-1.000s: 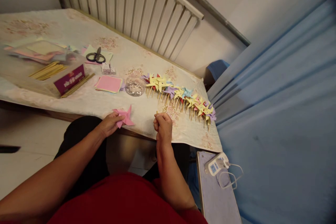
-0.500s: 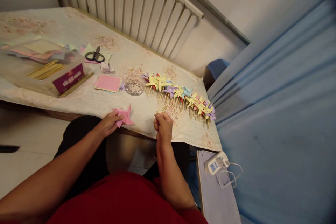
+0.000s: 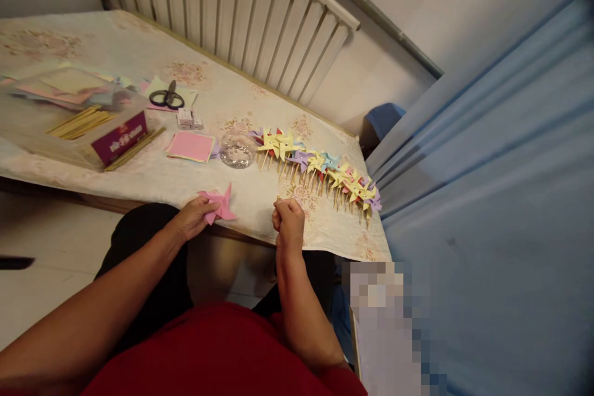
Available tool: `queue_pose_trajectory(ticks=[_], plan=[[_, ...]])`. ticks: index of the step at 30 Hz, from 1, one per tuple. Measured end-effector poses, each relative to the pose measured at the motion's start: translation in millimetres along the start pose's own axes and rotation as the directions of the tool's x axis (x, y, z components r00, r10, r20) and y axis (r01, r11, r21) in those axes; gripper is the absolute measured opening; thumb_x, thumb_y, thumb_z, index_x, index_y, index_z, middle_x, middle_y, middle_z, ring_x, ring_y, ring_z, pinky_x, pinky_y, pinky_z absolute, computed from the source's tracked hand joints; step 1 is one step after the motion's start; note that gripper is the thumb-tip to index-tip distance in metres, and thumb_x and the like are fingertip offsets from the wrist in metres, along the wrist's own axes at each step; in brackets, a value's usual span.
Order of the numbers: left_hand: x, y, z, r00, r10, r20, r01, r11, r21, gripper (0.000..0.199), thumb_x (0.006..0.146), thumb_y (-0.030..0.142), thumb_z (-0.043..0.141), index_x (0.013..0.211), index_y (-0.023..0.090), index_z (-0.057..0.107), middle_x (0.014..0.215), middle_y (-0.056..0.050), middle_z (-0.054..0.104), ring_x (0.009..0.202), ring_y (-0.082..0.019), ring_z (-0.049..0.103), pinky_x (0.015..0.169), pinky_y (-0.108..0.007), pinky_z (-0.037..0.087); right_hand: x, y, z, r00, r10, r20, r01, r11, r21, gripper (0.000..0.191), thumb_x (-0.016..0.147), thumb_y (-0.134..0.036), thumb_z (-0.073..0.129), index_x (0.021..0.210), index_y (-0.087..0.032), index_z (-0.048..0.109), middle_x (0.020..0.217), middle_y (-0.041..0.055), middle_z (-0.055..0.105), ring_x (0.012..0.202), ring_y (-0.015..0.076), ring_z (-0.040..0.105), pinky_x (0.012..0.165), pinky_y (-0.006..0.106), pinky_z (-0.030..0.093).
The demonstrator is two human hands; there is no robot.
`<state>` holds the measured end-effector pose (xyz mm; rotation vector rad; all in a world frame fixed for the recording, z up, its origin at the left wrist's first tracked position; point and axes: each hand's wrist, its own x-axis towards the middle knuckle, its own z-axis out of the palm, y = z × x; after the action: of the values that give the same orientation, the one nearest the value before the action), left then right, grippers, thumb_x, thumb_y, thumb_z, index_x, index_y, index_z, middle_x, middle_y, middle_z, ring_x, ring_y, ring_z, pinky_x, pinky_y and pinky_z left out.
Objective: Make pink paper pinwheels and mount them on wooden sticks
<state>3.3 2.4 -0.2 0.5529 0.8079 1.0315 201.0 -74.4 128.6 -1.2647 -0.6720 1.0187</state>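
My left hand [image 3: 195, 216] pinches a pink paper pinwheel [image 3: 221, 205] by one side, just above the table's near edge. The pinwheel's folded blades spread out to the right of my fingers. To its right, my right hand [image 3: 288, 218] is closed with the thumb on top. A tiny tan tip shows at the top of these fingers, but what they hold is mostly hidden. Beyond my hands is a round clear container [image 3: 237, 151] of small shiny pieces. A long row of finished pinwheels [image 3: 320, 164] on sticks, yellow, purple, blue and red, runs off to the right.
A stack of pink paper squares [image 3: 191, 146] lies left of the container. Black-handled scissors [image 3: 167, 98] rest on paper near small boxes [image 3: 189, 119]. A clear bin [image 3: 83, 148] holds wooden sticks [image 3: 81, 122]. Behind stands a radiator [image 3: 232, 12]; a blue curtain [image 3: 487, 198] hangs at right.
Both hands and the pink pinwheel stay almost still. The small side surface at lower right, where a white device was visible, is now blurred into blocks.
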Motion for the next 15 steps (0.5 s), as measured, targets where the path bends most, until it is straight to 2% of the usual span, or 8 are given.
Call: queue_pose_trajectory(ticks=[4, 15], plan=[[0.1, -0.2, -0.3, 1.0, 0.003, 0.009, -0.004, 1.0, 0.009, 0.02, 0.062, 0.014, 0.084, 0.071, 0.012, 0.067, 0.068, -0.003, 0.069, 0.06, -0.011, 0.063, 0.06, -0.021, 0.056, 0.6, 0.8, -0.4, 1.0, 0.0, -0.003, 0.0, 1.0, 0.006, 0.021, 0.066, -0.034, 0.063, 0.059, -0.02, 0.048, 0.043, -0.0096, 0.046, 0.034, 0.003, 0.026, 0.038, 0.02, 0.012], [-1.4, 2.1, 2.6, 1.0, 0.007, -0.005, -0.007, 1.0, 0.007, 0.026, 0.056, 0.015, 0.088, 0.07, 0.011, 0.066, 0.067, -0.003, 0.069, 0.058, -0.012, 0.064, 0.059, -0.02, 0.056, 3.0, 5.4, -2.6, 1.0, 0.02, 0.007, -0.02, 1.0, -0.009, 0.012, 0.067, -0.029, 0.061, 0.068, -0.018, 0.055, 0.049, -0.0077, 0.051, 0.036, 0.0035, 0.03, 0.039, 0.02, 0.013]])
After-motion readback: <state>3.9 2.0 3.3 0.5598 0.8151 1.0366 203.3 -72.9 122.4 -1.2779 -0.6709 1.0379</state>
